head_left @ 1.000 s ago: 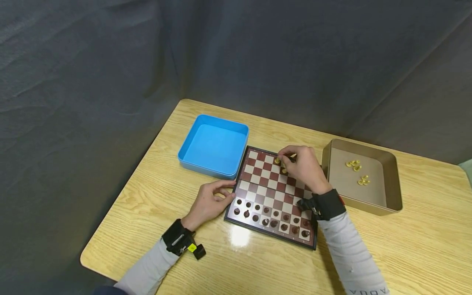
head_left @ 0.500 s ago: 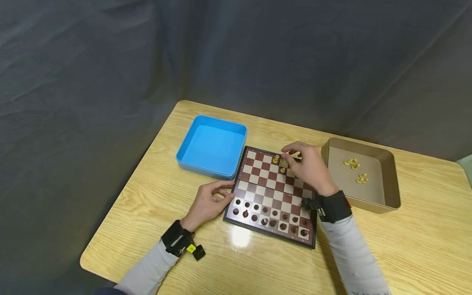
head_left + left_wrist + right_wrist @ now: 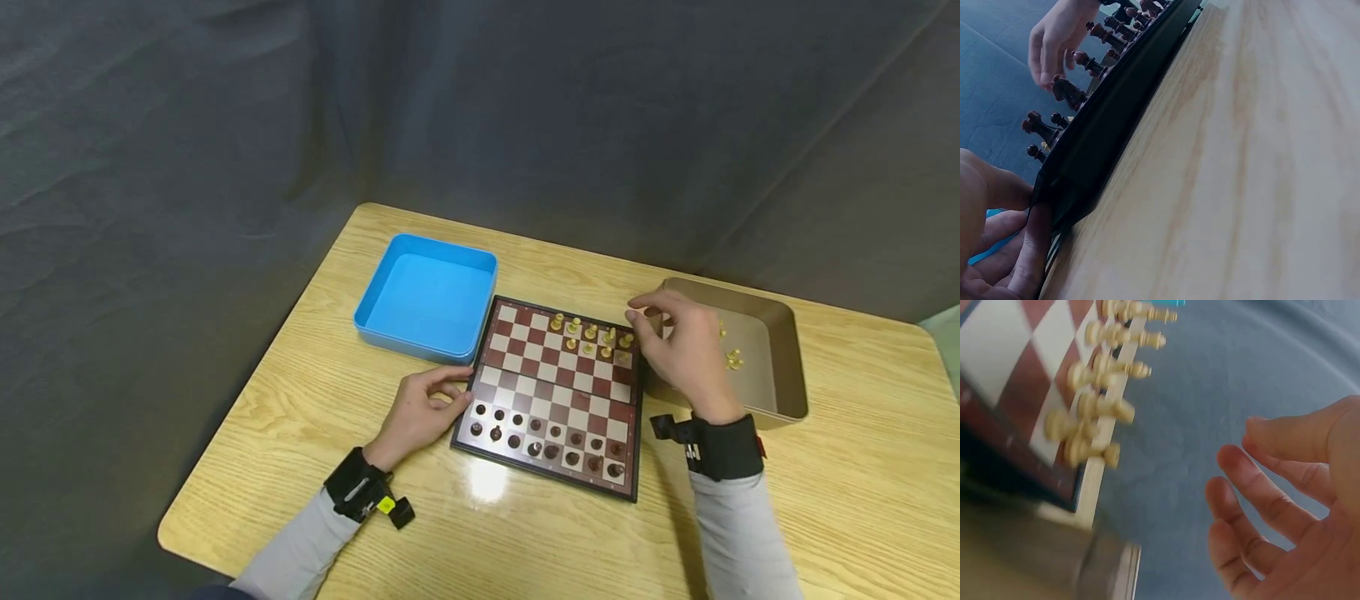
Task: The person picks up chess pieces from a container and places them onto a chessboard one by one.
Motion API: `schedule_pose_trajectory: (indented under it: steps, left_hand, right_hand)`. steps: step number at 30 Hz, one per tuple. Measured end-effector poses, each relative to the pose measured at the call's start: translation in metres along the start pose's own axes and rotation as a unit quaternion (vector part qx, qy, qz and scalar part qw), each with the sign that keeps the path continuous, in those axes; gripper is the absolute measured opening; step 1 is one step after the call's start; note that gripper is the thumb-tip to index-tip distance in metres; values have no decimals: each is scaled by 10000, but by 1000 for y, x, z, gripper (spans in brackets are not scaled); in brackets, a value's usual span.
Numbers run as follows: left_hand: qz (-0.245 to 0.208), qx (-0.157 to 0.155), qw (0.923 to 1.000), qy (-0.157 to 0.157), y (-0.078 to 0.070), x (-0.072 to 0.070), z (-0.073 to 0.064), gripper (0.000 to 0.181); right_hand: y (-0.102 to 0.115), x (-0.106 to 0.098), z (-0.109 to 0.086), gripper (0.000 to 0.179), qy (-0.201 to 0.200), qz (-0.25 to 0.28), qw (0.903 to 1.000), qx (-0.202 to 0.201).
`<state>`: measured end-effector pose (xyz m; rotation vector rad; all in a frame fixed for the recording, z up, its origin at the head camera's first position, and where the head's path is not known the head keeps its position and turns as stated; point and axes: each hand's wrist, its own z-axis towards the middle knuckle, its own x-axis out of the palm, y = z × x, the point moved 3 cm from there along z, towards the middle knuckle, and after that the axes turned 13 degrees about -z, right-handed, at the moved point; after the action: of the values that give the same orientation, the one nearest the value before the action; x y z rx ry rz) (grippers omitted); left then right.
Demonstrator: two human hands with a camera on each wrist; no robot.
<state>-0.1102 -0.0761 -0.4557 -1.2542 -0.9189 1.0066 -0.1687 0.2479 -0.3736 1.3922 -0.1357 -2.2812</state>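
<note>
A red-and-white chessboard [image 3: 517, 367] lies on the table. My left hand [image 3: 420, 410] rests its thumb and fingertips against the board's left edge, and the left wrist view has them at its black side [image 3: 1094, 156]. My right hand [image 3: 686, 350] hangs over the left rim of the brown tray [image 3: 793, 367], thumb and fingers apart with nothing between them. Yellow chess pieces [image 3: 591, 332] stand in two rows at the board's far right. Dark chess pieces [image 3: 535, 450] fill two rows along the near side. A few yellow pieces [image 3: 733, 360] lie in the tray, partly hidden by the hand.
A blue tray [image 3: 360, 321] with nothing in it stands just beyond the board's far left corner. The brown tray stands close along the board's right side. A dark curtain [image 3: 525, 125] hangs behind the wooden table [image 3: 300, 417].
My right hand has moved right, from the board's far rows to the brown tray, uncovering yellow pieces on the board. My left hand stays at the board's left edge.
</note>
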Motion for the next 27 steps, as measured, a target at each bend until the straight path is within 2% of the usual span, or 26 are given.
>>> schedule_pose_trajectory:
  steps: [13, 21, 27]
  left_hand:
    - [78, 19, 10000, -35, 1, 0, -1, 35]
    - [120, 30, 9999, -88, 0, 1, 0, 34]
    - [118, -22, 9999, -77, 0, 1, -1, 34]
  right_hand:
    - [-35, -25, -18, 15, -251, -401, 9982, 372]
    - [-69, -43, -33, 16, 181, -679, 9900, 1224]
    - [-94, -46, -46, 18, 894, -968, 9784, 1594]
